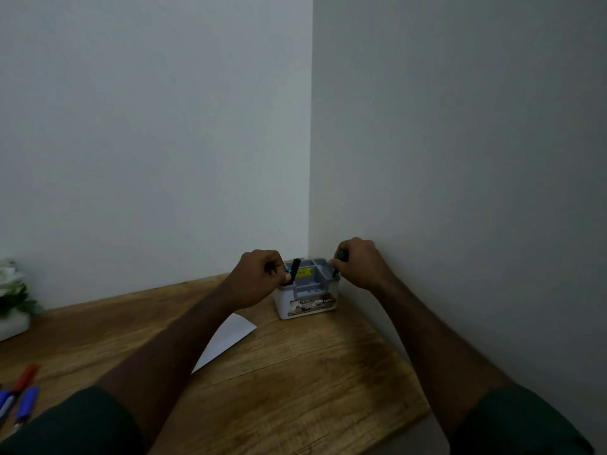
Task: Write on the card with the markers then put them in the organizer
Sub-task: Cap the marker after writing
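Note:
A small grey-and-white organizer [308,295] stands in the corner of the wooden table [295,372]. My left hand [256,277] holds a dark marker [293,272] with a green spot, its lower end in the organizer's left side. My right hand [359,264] grips a green-capped marker [340,262] at the organizer's right edge. A white card [226,339] lies on the table, partly hidden under my left forearm.
Red [28,377] and blue markers [23,403] lie at the table's front left. A white pot with pale flowers [11,303] stands at the far left. Walls close in behind and to the right of the organizer.

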